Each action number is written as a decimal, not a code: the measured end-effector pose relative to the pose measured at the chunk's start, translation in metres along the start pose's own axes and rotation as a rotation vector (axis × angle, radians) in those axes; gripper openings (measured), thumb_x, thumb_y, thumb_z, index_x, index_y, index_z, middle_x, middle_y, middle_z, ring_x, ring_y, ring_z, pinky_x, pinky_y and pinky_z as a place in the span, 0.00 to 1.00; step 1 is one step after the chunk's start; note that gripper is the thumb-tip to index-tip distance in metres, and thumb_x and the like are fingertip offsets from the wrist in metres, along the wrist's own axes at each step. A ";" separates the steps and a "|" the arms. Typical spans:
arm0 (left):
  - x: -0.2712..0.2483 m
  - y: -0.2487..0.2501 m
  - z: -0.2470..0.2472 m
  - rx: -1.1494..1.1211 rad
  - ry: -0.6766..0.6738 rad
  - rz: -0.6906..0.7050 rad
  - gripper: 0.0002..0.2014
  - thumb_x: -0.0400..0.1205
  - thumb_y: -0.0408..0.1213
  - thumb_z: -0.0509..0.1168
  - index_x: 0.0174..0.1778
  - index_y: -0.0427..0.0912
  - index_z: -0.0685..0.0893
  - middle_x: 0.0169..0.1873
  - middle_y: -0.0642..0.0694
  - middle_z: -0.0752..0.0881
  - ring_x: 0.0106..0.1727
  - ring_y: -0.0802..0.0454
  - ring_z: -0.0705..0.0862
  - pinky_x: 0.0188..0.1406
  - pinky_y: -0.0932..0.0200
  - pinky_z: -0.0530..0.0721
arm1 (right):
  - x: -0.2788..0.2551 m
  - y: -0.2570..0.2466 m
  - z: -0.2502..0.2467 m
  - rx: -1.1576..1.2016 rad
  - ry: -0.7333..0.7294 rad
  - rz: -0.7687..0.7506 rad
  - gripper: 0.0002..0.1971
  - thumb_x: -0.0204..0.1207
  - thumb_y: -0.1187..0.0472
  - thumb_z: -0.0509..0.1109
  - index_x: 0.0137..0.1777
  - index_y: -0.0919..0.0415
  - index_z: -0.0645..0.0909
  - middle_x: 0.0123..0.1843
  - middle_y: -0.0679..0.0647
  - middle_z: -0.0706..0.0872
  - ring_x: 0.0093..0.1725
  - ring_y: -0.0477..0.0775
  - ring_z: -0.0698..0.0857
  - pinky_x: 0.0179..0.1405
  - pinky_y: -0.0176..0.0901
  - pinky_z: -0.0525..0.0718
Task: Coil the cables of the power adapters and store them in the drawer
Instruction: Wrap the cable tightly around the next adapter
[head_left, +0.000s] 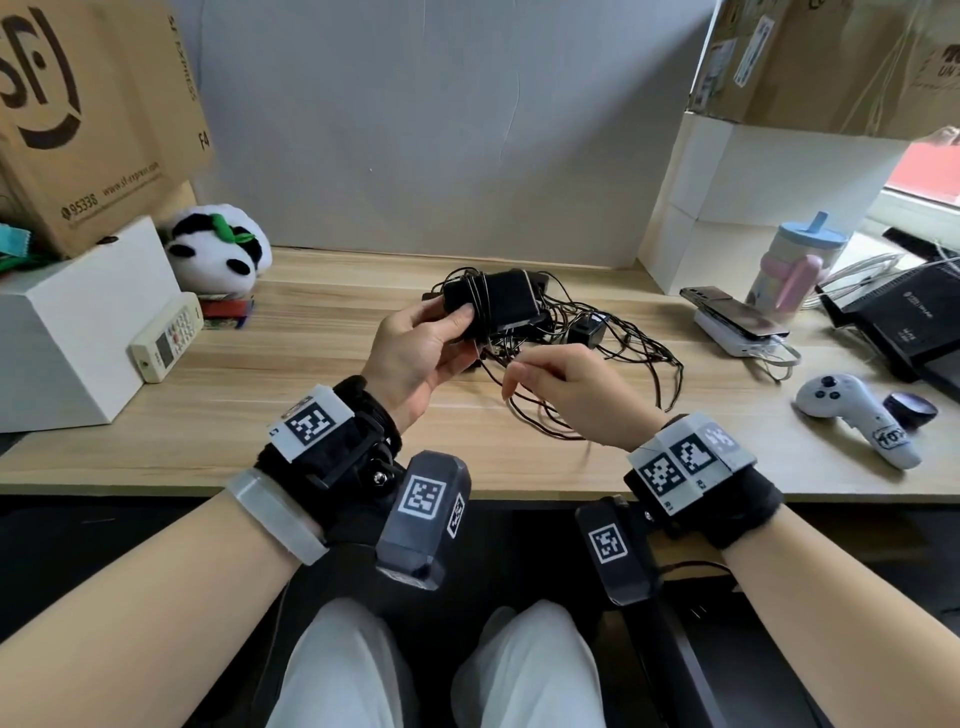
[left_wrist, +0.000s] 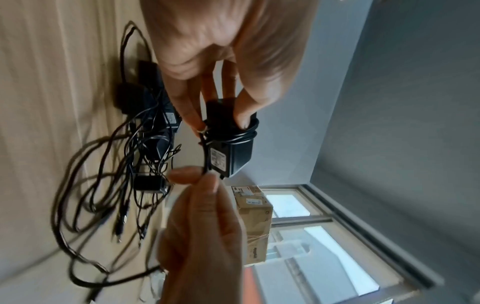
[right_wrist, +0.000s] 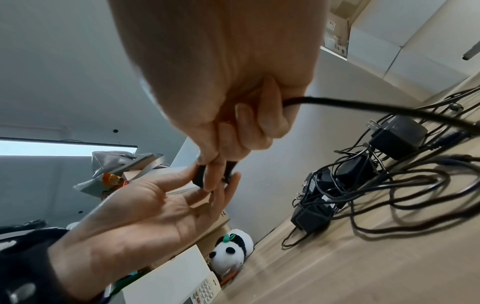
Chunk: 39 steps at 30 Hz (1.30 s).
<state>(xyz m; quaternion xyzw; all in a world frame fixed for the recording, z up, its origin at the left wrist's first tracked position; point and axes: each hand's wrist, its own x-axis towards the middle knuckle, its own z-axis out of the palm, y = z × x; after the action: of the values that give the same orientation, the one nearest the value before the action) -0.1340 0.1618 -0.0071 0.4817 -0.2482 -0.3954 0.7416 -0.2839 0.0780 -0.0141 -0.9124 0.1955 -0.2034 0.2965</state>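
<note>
My left hand (head_left: 460, 325) grips a black power adapter (head_left: 501, 304) above the desk, thumb on its near face, with several turns of thin black cable wound round its body. In the left wrist view the adapter (left_wrist: 231, 148) shows its label and the wound loops. My right hand (head_left: 519, 371) pinches the loose cable (left_wrist: 205, 162) just beside the adapter; the rest of that cable (right_wrist: 363, 107) trails off to the desk. Behind lies a tangled pile of other black adapters (head_left: 584, 330) and cords (right_wrist: 332, 189). No drawer is in view.
On the wooden desk (head_left: 311, 415): a panda plush (head_left: 218, 252), a remote control (head_left: 166, 338) and a white box (head_left: 67, 322) at left; a phone on a power bank (head_left: 737, 317), a cup (head_left: 789, 270), a white game controller (head_left: 852, 415) and a black device (head_left: 909, 322) at right.
</note>
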 end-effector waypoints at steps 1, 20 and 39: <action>0.000 -0.001 0.000 0.063 0.028 0.039 0.08 0.81 0.28 0.66 0.55 0.39 0.82 0.50 0.41 0.86 0.48 0.46 0.86 0.44 0.59 0.86 | 0.000 -0.001 -0.002 0.010 0.003 -0.007 0.15 0.83 0.57 0.60 0.38 0.49 0.83 0.23 0.50 0.68 0.25 0.50 0.66 0.26 0.39 0.64; -0.016 0.004 -0.030 0.201 -0.495 -0.127 0.24 0.75 0.31 0.66 0.69 0.38 0.77 0.62 0.34 0.84 0.59 0.45 0.85 0.58 0.57 0.85 | 0.027 0.009 -0.025 0.212 0.187 0.082 0.15 0.81 0.57 0.64 0.35 0.62 0.82 0.24 0.48 0.72 0.26 0.47 0.67 0.27 0.37 0.64; -0.001 -0.022 -0.029 0.200 0.006 -0.022 0.17 0.79 0.23 0.65 0.64 0.35 0.73 0.53 0.34 0.84 0.50 0.46 0.86 0.51 0.59 0.87 | 0.002 -0.007 -0.012 0.075 -0.129 0.051 0.16 0.84 0.59 0.58 0.42 0.57 0.86 0.22 0.45 0.69 0.22 0.46 0.64 0.23 0.34 0.64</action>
<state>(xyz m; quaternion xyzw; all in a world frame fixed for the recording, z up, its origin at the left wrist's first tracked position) -0.1206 0.1722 -0.0393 0.5573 -0.2788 -0.3753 0.6862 -0.2869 0.0769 0.0000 -0.9066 0.1915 -0.1434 0.3476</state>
